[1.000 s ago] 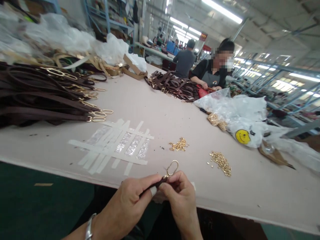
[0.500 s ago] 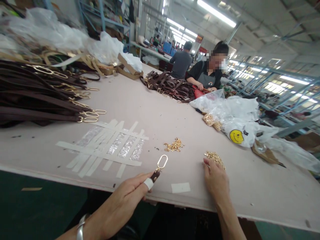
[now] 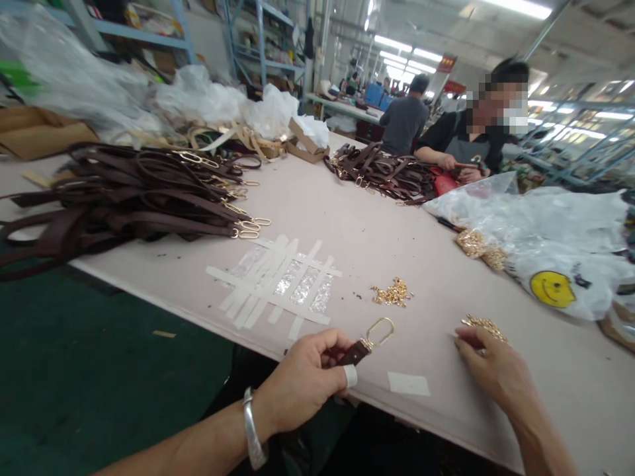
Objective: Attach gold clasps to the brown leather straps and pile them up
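Observation:
My left hand (image 3: 312,380), with white tape on the thumb, is closed round the end of a dark brown strap (image 3: 355,354) near the table's front edge. A gold oval ring (image 3: 381,332) sticks out from that end, tilted up to the right. Over at the right, my right hand (image 3: 496,370) has its fingertips at the near side of a small heap of gold pieces (image 3: 486,325); whether anything is pinched there is too small to tell. Another loose heap of gold pieces (image 3: 393,292) lies beyond the ring.
Brown straps with gold rings (image 3: 149,198) are piled at the left. White tape strips (image 3: 278,284) cross the table (image 3: 317,211). Plastic bags (image 3: 550,225) lie at the right. Across the table, a person (image 3: 476,132) stands by a second strap pile (image 3: 381,173).
The view has swung left, so the table's contents appear further right. The strap end in my left hand has turned, and its ring leans more to the right. My right hand remains by the gold heap.

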Motion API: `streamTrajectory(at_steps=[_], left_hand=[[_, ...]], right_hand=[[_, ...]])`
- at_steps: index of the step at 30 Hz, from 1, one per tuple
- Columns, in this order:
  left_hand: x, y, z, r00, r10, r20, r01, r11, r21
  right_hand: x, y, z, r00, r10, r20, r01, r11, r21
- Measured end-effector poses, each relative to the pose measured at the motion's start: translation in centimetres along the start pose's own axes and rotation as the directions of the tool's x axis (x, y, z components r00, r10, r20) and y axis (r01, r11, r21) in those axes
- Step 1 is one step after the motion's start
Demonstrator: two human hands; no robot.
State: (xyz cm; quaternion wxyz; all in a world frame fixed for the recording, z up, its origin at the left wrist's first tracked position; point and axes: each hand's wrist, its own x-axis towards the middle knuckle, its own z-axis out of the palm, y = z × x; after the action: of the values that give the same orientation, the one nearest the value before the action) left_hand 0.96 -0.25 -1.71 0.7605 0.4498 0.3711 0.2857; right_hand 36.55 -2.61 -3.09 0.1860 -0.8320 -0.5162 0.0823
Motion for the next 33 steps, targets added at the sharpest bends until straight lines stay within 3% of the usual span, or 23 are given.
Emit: streamTrajectory(at_steps=[4, 8, 10, 12, 17, 23, 33], left_hand=[[0.4, -0.1, 0.0, 0.997, -0.013, -0.07, 0.015, 0.999, 0.03], [0.7, 0.0, 0.0, 0.994, 0.031, -0.101, -0.025, 0.998, 0.061], [0.7, 0.0, 0.0, 0.992, 0.059, -0.115, -0.049, 0.995, 0.09], [0.6, 0.0, 0.1, 0.989, 0.078, -0.122, -0.066, 0.993, 0.099], [-0.1, 0.2, 0.0, 0.969, 0.206, -0.138, -0.169, 0.956, 0.241], [-0.7, 0.5, -0.5, 0.911, 0.408, -0.057, -0.331, 0.808, 0.488], [-0.9, 0.7, -0.1, 0.896, 0.443, -0.02, -0.373, 0.779, 0.504]], right_hand=[[-4.1, -3.7, 1.6, 0.99, -0.064, -0.122, 0.091, 0.967, 0.237], [-10.1, -10.0, 4.6, 0.935, -0.25, -0.253, 0.353, 0.745, 0.566], [-11.9, -12.7, 5.8, 0.889, -0.339, -0.308, 0.458, 0.63, 0.628], [-12.7, -14.4, 6.5, 0.863, -0.382, -0.331, 0.504, 0.596, 0.626], [-12.3, -15.2, 6.6, 0.86, -0.39, -0.329, 0.51, 0.646, 0.568], [-12.7, -15.0, 6.5, 0.861, -0.392, -0.325, 0.509, 0.648, 0.567], [-13.2, -15.8, 7.6, 0.901, -0.196, -0.386, 0.425, 0.578, 0.697]])
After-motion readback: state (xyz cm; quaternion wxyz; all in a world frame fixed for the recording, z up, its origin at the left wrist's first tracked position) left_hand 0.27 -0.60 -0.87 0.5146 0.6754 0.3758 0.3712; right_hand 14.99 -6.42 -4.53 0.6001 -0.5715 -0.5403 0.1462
